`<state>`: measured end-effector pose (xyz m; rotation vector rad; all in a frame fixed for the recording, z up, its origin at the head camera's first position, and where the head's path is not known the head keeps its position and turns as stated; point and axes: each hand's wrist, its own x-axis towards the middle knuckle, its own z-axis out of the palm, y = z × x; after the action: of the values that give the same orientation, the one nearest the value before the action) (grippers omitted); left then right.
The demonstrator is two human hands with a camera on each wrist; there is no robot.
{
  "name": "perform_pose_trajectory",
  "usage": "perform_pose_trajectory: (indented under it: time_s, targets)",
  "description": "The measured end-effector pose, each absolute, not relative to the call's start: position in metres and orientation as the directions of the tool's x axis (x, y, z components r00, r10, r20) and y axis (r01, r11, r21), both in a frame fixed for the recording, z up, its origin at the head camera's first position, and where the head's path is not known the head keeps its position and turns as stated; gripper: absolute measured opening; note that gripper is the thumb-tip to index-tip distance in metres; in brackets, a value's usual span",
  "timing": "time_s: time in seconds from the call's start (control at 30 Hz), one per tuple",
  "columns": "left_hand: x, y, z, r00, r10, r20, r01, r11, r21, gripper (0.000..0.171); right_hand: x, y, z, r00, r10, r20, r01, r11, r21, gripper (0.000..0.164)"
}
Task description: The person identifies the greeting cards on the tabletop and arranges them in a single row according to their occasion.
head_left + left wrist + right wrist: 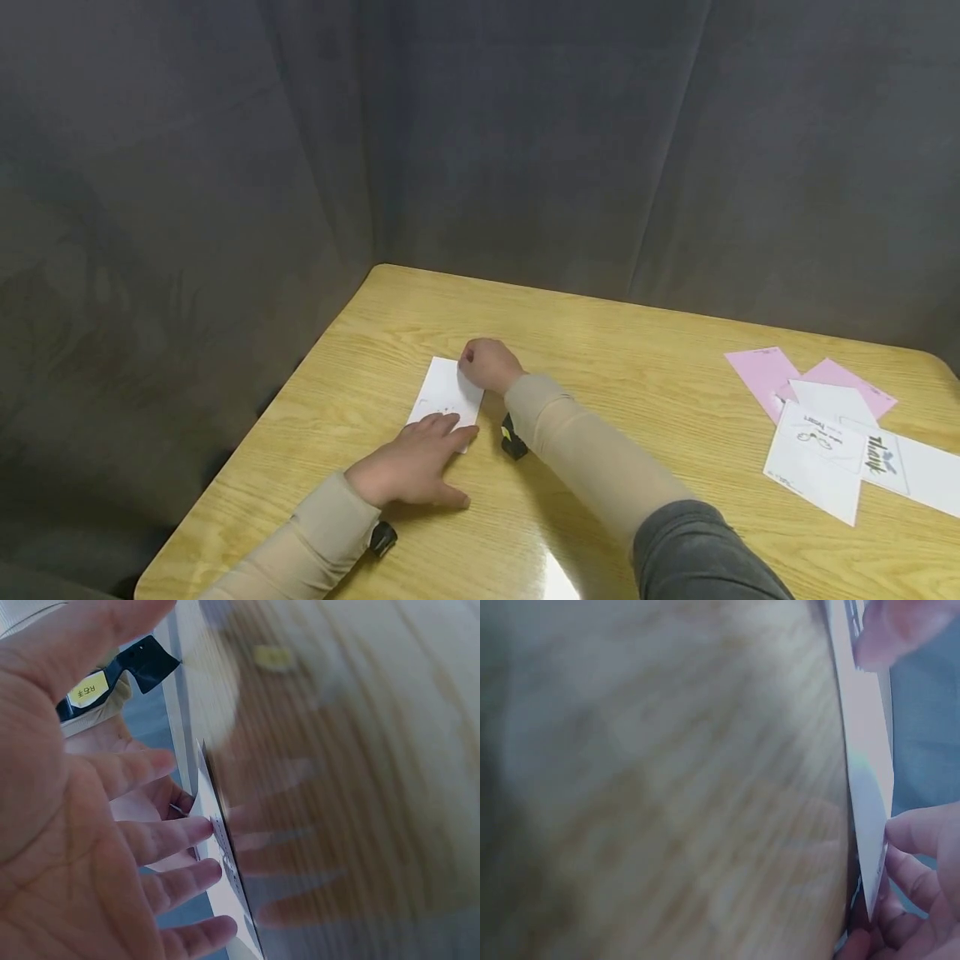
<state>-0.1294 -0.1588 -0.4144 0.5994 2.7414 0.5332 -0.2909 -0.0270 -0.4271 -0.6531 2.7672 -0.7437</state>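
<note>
A white card [442, 386] with small faint markings lies on the wooden table, left of its middle. The left hand [418, 468] spreads its straight fingers over the card's near end, thumb held apart; in the left wrist view its fingertips touch the printed face of the card [217, 834]. At the far right corner, the right hand [491, 365] has curled fingers. In the right wrist view, the right hand [922, 877] pinches the corner of the card [866, 761] between thumb and fingers, the corner slightly off the table.
Over on the right of the table [600, 367] lie several overlapping cards: a pink card [761, 371] with another pink one, and white cards, including one with green lettering [817, 462]. A grey curtain [510, 150] hangs behind the table and along its left side.
</note>
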Motion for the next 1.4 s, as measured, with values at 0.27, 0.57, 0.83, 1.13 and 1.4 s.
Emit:
perform_pose_trajectory:
  time_s: [0.27, 0.57, 0.83, 1.13, 1.4]
  targets:
    - [-0.126, -0.169, -0.413, -0.886, 0.406, -0.225, 0.292, 0.865, 0.407, 0.09, -0.289, -0.027, -0.426, -0.869, -0.489, -0.071, -0.398, 0.777, -0.488, 0.02]
    - [-0.127, -0.17, -0.406, -0.883, 0.426, -0.197, 0.356, 0.881, 0.312, 0.081, -0.288, -0.018, -0.422, -0.852, -0.513, -0.103, -0.398, 0.764, -0.507, 0.02]
    - [-0.128, -0.171, -0.402, -0.884, 0.426, -0.191, 0.373, 0.891, 0.26, 0.074, -0.29, -0.013, -0.422, -0.832, -0.54, -0.125, -0.401, 0.742, -0.538, 0.021]
    - [-0.132, -0.166, -0.398, -0.878, 0.402, -0.259, 0.337, 0.905, 0.26, 0.075, -0.29, 0.001, -0.42, -0.826, -0.552, -0.112, -0.418, 0.734, -0.536, 0.018]
    - [-0.132, -0.166, -0.396, -0.858, 0.414, -0.303, 0.333, 0.899, 0.286, 0.075, -0.287, 0.037, -0.425, -0.803, -0.582, -0.127, -0.414, 0.699, -0.583, 0.025]
